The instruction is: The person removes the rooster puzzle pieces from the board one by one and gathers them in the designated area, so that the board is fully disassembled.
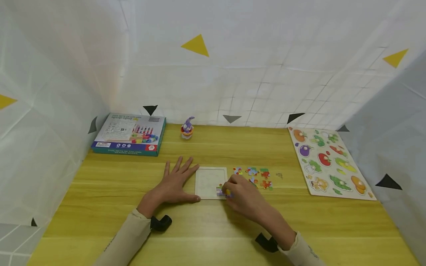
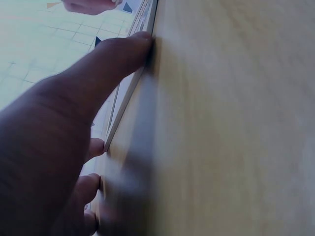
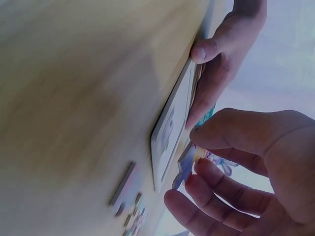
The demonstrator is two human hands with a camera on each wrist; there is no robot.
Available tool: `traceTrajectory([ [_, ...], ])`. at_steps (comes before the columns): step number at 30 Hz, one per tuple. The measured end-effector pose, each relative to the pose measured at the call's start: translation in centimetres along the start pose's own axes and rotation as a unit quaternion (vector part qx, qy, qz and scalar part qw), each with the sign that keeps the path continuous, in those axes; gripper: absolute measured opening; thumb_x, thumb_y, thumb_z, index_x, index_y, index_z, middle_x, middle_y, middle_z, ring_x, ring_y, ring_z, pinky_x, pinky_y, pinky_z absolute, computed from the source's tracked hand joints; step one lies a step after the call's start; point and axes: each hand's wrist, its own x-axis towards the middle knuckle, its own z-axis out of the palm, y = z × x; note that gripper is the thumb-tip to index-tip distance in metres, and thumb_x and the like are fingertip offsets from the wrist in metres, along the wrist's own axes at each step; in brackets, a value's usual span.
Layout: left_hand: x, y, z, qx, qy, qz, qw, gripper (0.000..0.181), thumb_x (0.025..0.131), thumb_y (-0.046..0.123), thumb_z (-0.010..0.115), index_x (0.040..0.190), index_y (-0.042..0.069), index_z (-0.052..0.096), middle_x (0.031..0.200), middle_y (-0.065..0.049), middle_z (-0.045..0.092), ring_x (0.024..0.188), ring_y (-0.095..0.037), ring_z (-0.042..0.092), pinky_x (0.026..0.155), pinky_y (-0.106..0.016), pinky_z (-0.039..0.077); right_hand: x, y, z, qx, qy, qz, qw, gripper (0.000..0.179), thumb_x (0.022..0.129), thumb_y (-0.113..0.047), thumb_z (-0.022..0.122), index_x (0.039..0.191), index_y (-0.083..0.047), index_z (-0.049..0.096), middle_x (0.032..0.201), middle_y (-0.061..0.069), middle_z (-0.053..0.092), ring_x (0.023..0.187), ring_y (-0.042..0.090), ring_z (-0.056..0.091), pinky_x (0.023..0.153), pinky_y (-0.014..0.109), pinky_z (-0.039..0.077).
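Note:
A square wooden puzzle tray (image 1: 210,168) lies between both hands. One jigsaw piece (image 1: 219,190) sits inside its lower right part, partly covered by the right hand. My right hand (image 1: 244,197) pinches another jigsaw piece (image 3: 185,164) between thumb and fingers, tilted just above the tray's right edge. My left hand (image 1: 174,184) lies spread on the table, its thumb (image 2: 130,51) and index finger touching the tray's left side. Several loose jigsaw pieces (image 1: 266,184) lie right of the tray, beyond the right hand.
A boxed bead game (image 1: 129,135) stands at the back left, with a small purple figurine (image 1: 187,129) to its right. A vegetable peg puzzle board (image 1: 329,162) lies at the right. White sheeting (image 1: 253,88) walls the table's back and sides.

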Motion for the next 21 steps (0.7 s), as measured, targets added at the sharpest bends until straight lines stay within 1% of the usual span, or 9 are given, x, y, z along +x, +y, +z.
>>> traceTrajectory([
  [4,0.0,0.1,0.1,-0.002,-0.003,-0.003,1.0000,0.108,0.077,0.075,0.067,0.161,0.022,0.025,0.168,-0.006,0.006,0.151,-0.038,-0.006,0.110,-0.069,-0.013,-0.8,0.4,-0.4,0.004,0.005,0.009,0.9999,0.018,0.073,-0.001,0.082,0.086,-0.010,0.074,0.087,-0.001,0.057,0.081,0.013,0.052,0.068,0.029,0.049],
  [7,0.0,0.1,0.1,-0.002,-0.004,-0.003,1.0000,0.108,0.077,0.075,0.067,0.161,0.022,0.025,0.168,-0.006,0.006,0.151,-0.038,-0.006,0.110,-0.069,-0.013,-1.4,0.8,-0.7,0.004,-0.001,0.020,0.9998,0.017,0.074,-0.002,0.082,0.087,-0.011,0.074,0.087,-0.002,0.057,0.081,0.012,0.051,0.066,0.027,0.048],
  [11,0.0,0.2,0.1,0.000,-0.005,-0.003,1.0000,0.108,0.077,0.075,0.067,0.161,0.022,0.025,0.168,-0.007,0.006,0.151,-0.038,-0.006,0.110,-0.069,-0.012,-2.1,1.4,-1.0,-0.008,-0.005,0.039,0.9992,0.018,0.075,-0.005,0.084,0.087,-0.012,0.074,0.088,-0.002,0.058,0.081,0.011,0.052,0.067,0.028,0.049],
  [16,0.0,0.3,-0.1,0.001,-0.001,-0.004,1.0000,0.108,0.077,0.073,0.069,0.161,0.021,0.026,0.167,-0.008,0.007,0.151,-0.039,-0.004,0.110,-0.069,-0.012,-2.7,2.1,-1.3,-0.012,0.007,0.055,0.9984,0.020,0.073,-0.008,0.089,0.086,-0.011,0.074,0.086,-0.001,0.059,0.077,0.010,0.050,0.066,0.027,0.049],
  [21,0.0,0.4,-0.1,-0.003,-0.001,-0.005,1.0000,0.107,0.077,0.072,0.070,0.160,0.021,0.027,0.167,-0.008,0.008,0.151,-0.040,-0.004,0.110,-0.070,-0.011,-3.5,2.8,-1.6,-0.017,0.005,0.069,0.9975,0.021,0.071,-0.006,0.089,0.085,-0.011,0.073,0.085,-0.002,0.057,0.075,0.009,0.049,0.065,0.028,0.048],
])
